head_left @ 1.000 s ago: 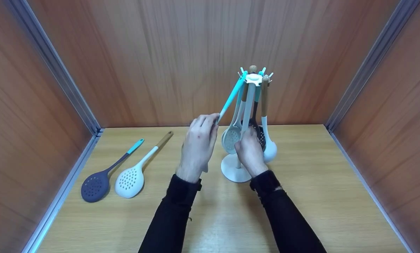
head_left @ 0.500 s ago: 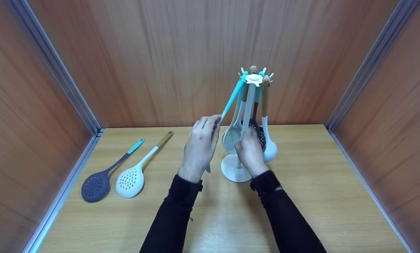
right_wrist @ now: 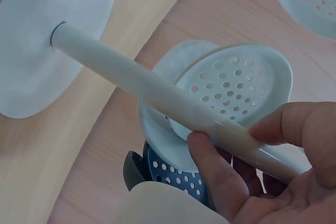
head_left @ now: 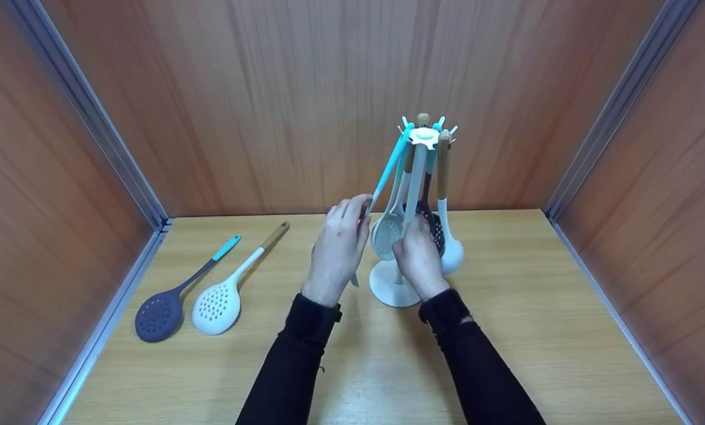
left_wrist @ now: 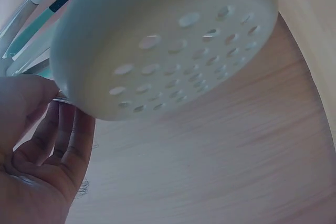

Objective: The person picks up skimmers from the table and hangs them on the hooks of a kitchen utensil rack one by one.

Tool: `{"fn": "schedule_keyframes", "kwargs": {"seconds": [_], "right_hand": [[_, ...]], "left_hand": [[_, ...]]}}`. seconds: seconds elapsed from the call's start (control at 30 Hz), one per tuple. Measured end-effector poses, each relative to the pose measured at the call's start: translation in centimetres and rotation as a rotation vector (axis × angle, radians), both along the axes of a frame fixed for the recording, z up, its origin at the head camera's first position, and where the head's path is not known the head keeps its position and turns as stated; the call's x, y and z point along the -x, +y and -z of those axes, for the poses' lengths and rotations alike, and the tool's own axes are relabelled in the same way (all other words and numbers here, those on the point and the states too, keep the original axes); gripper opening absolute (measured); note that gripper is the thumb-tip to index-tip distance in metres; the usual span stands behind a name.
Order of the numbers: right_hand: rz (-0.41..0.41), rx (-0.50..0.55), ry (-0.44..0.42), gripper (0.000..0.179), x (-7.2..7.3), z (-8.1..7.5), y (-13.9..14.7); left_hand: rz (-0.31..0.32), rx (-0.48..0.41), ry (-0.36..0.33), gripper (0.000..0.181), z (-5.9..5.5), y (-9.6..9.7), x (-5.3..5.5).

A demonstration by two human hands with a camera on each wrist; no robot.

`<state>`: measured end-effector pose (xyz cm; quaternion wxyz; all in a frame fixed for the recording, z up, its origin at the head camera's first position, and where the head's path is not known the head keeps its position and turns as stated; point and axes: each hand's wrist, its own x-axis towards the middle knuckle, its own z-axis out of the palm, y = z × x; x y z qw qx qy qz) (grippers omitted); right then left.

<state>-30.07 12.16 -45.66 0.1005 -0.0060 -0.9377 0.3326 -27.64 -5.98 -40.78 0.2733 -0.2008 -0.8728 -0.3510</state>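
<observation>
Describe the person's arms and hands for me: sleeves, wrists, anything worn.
The left hand and right hand are bare, with no gloves visible. The left sleeve and right sleeve are long and black, with a dark band around each wrist.

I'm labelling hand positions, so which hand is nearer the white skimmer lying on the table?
Left. The left hand is right of the white skimmer, holding a turquoise-handled utensil; the right hand is farther right, gripping the stand's post.

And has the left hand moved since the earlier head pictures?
Yes, slightly: the left hand has moved rightward, closer to the base of the white stand.
</observation>
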Motion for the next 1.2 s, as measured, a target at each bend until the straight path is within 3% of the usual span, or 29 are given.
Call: {"fn": "schedule_keyframes", "kwargs": {"seconds": [0.37, 0.6, 0.9, 1.2], "right_hand": [[0.004, -0.005, -0.015, 0.062, -0.1, -0.2, -0.1], [-0.004, -0.013, 0.070, 0.063, -0.3, 0.2, 0.0], [-0.020, -0.001, 0.108, 0.064, -0.2, 0.5, 0.1], [-0.018, -0.006, 0.074, 0.067, 0.0, 0.5, 0.2]], "left_hand": [[-0.008, 0.026, -0.012, 0.037, 0.9, 0.3, 0.6], [0.010, 0.030, -0.025, 0.036, 1.9, 0.4, 1.1], [-0.006, 0.053, -0.021, 0.036, 2.8, 0.3, 1.5], [0.004, 0.048, -0.039, 0.035, 3.3, 0.2, 1.6]]}}
